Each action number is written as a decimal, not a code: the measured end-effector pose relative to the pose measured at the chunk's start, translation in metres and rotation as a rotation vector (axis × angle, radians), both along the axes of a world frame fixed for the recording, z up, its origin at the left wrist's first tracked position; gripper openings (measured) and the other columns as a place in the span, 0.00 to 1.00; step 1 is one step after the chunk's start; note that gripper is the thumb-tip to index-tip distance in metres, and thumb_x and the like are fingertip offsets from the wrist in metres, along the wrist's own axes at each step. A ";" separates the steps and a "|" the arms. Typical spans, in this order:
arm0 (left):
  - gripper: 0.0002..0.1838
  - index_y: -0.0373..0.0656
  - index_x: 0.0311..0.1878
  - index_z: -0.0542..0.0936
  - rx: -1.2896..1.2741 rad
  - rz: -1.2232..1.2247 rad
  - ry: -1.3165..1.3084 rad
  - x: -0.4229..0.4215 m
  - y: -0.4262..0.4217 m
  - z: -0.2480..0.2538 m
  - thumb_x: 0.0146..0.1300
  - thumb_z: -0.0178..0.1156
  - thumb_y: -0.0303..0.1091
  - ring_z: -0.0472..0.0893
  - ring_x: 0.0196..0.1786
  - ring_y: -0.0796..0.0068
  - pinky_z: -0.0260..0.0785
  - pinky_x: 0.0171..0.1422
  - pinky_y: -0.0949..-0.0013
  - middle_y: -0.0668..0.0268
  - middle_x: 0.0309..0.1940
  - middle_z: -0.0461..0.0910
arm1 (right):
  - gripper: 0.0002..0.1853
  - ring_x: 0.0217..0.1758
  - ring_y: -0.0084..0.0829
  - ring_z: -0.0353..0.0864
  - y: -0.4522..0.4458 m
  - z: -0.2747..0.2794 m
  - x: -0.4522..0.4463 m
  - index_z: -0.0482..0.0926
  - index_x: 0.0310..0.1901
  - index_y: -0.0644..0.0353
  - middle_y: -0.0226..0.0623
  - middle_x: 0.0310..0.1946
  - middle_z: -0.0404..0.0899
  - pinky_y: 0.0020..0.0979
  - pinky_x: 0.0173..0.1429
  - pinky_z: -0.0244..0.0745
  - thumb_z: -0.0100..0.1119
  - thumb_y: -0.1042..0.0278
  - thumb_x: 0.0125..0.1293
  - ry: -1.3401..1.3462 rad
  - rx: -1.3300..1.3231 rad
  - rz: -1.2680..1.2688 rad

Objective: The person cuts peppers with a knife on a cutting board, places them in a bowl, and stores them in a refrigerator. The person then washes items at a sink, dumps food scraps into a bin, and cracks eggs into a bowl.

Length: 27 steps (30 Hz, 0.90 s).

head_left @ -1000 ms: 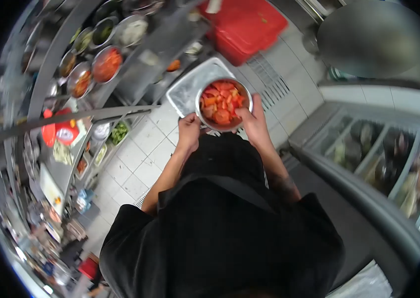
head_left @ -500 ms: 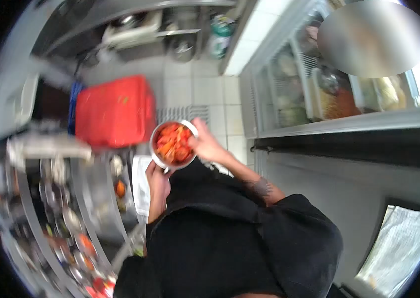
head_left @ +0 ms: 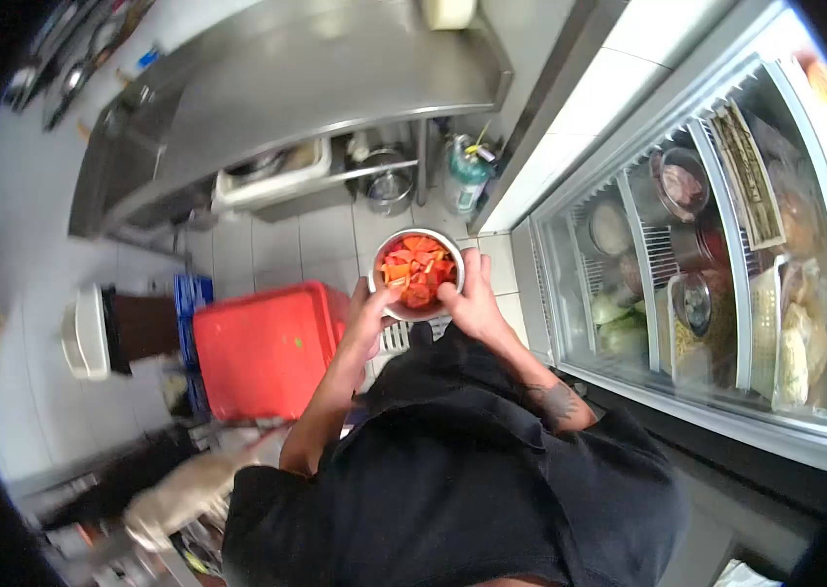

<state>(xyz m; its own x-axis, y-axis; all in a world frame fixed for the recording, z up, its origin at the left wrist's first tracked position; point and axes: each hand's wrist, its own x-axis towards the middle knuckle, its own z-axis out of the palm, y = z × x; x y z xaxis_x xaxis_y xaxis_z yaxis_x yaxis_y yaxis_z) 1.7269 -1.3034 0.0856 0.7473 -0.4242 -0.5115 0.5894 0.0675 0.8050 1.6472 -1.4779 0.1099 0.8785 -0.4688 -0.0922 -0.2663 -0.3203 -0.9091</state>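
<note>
A bowl (head_left: 417,315) of red chunks (head_left: 419,264), held above the floor (head_left: 330,247).
Left hand (head_left: 366,318) and right hand (head_left: 477,307) clamp opposite sides, thumbs over the edge; a red bin (head_left: 262,347) stands near the left forearm.

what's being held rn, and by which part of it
A bowl of chopped red pieces, held by its rim: the left hand on the left side, the right hand on the right, both thumbs over the edge.
</note>
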 end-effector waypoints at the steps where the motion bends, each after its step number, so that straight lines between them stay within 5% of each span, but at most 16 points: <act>1: 0.26 0.37 0.59 0.70 -0.043 -0.004 0.031 0.026 -0.012 0.004 0.56 0.60 0.33 0.79 0.53 0.64 0.76 0.54 0.58 0.59 0.53 0.76 | 0.27 0.54 0.50 0.66 -0.010 0.000 0.019 0.62 0.54 0.64 0.53 0.48 0.62 0.44 0.62 0.66 0.60 0.68 0.53 -0.025 -0.055 0.006; 4: 0.22 0.35 0.55 0.76 -0.099 0.016 -0.074 0.085 -0.046 0.003 0.54 0.52 0.25 0.81 0.50 0.69 0.74 0.56 0.63 0.62 0.50 0.80 | 0.38 0.53 0.52 0.66 -0.037 0.005 0.080 0.61 0.56 0.62 0.56 0.49 0.61 0.46 0.61 0.66 0.72 0.56 0.48 -0.008 -0.084 0.020; 7: 0.19 0.34 0.54 0.77 -0.120 -0.026 -0.012 0.149 -0.068 -0.015 0.59 0.55 0.26 0.81 0.50 0.69 0.74 0.56 0.66 0.62 0.49 0.81 | 0.41 0.55 0.56 0.66 -0.073 -0.011 0.141 0.63 0.55 0.62 0.57 0.47 0.62 0.48 0.62 0.64 0.69 0.38 0.52 -0.152 -0.157 0.130; 10: 0.22 0.34 0.54 0.75 -0.017 0.036 -0.012 0.207 -0.075 -0.021 0.53 0.59 0.27 0.82 0.46 0.65 0.76 0.52 0.62 0.61 0.46 0.80 | 0.30 0.53 0.51 0.71 -0.124 0.025 0.156 0.69 0.51 0.64 0.54 0.47 0.70 0.46 0.58 0.67 0.62 0.43 0.63 -0.178 0.104 0.190; 12: 0.24 0.34 0.54 0.75 0.026 0.100 -0.050 0.242 -0.089 -0.011 0.51 0.58 0.27 0.81 0.47 0.64 0.75 0.53 0.62 0.60 0.45 0.79 | 0.21 0.49 0.50 0.74 -0.186 0.056 0.150 0.75 0.44 0.64 0.50 0.42 0.76 0.45 0.56 0.70 0.61 0.51 0.65 -0.168 -0.113 0.116; 13: 0.24 0.34 0.55 0.74 0.036 0.106 -0.025 0.263 -0.088 -0.014 0.51 0.57 0.26 0.80 0.48 0.63 0.74 0.55 0.62 0.59 0.46 0.78 | 0.16 0.46 0.51 0.74 -0.209 0.074 0.138 0.77 0.36 0.65 0.49 0.37 0.77 0.45 0.52 0.72 0.63 0.57 0.62 -0.229 -0.344 -0.154; 15: 0.25 0.32 0.55 0.74 0.049 0.041 -0.042 0.289 -0.098 0.004 0.50 0.57 0.25 0.79 0.49 0.62 0.73 0.55 0.61 0.57 0.47 0.77 | 0.11 0.46 0.49 0.75 -0.269 0.096 0.108 0.77 0.36 0.65 0.45 0.38 0.77 0.44 0.51 0.73 0.63 0.67 0.56 -0.003 -0.955 -0.453; 16: 0.25 0.32 0.55 0.73 0.077 0.023 -0.061 0.307 -0.097 0.001 0.49 0.57 0.25 0.79 0.50 0.62 0.73 0.54 0.61 0.57 0.47 0.77 | 0.14 0.56 0.48 0.72 -0.290 0.120 0.094 0.78 0.42 0.63 0.46 0.47 0.76 0.45 0.56 0.71 0.62 0.67 0.54 0.242 -1.004 -0.496; 18: 0.24 0.31 0.53 0.73 0.083 -0.064 -0.052 0.345 -0.098 -0.012 0.49 0.57 0.27 0.78 0.49 0.62 0.73 0.54 0.61 0.58 0.46 0.76 | 0.22 0.70 0.47 0.61 -0.337 0.132 0.072 0.77 0.52 0.60 0.46 0.64 0.66 0.50 0.62 0.68 0.61 0.66 0.54 0.415 -1.558 -0.517; 20: 0.25 0.35 0.53 0.72 0.178 -0.121 -0.048 0.378 -0.099 -0.024 0.47 0.59 0.29 0.78 0.46 0.63 0.72 0.52 0.63 0.59 0.46 0.76 | 0.31 0.79 0.43 0.44 -0.369 0.142 0.063 0.69 0.65 0.59 0.39 0.75 0.50 0.54 0.69 0.60 0.57 0.63 0.59 0.841 -1.756 -0.402; 22: 0.25 0.37 0.51 0.72 0.213 -0.280 -0.007 0.434 -0.104 -0.059 0.45 0.59 0.29 0.79 0.45 0.64 0.72 0.51 0.62 0.61 0.45 0.77 | 0.34 0.80 0.40 0.39 -0.379 0.152 0.068 0.62 0.70 0.49 0.31 0.77 0.47 0.54 0.75 0.51 0.56 0.61 0.61 1.042 -1.799 -0.246; 24: 0.24 0.36 0.49 0.73 0.170 -0.402 -0.019 0.451 -0.127 -0.048 0.44 0.59 0.29 0.80 0.42 0.64 0.73 0.47 0.64 0.61 0.42 0.77 | 0.32 0.79 0.39 0.43 -0.378 0.174 0.084 0.64 0.69 0.47 0.30 0.75 0.52 0.51 0.72 0.55 0.56 0.62 0.61 1.083 -1.873 -0.177; 27: 0.22 0.34 0.47 0.74 0.118 -0.517 -0.026 0.442 -0.132 -0.018 0.44 0.59 0.27 0.81 0.38 0.64 0.74 0.41 0.65 0.60 0.40 0.78 | 0.20 0.70 0.33 0.58 -0.398 0.196 0.105 0.78 0.54 0.48 0.25 0.58 0.69 0.42 0.61 0.62 0.57 0.61 0.59 0.925 -2.078 -0.306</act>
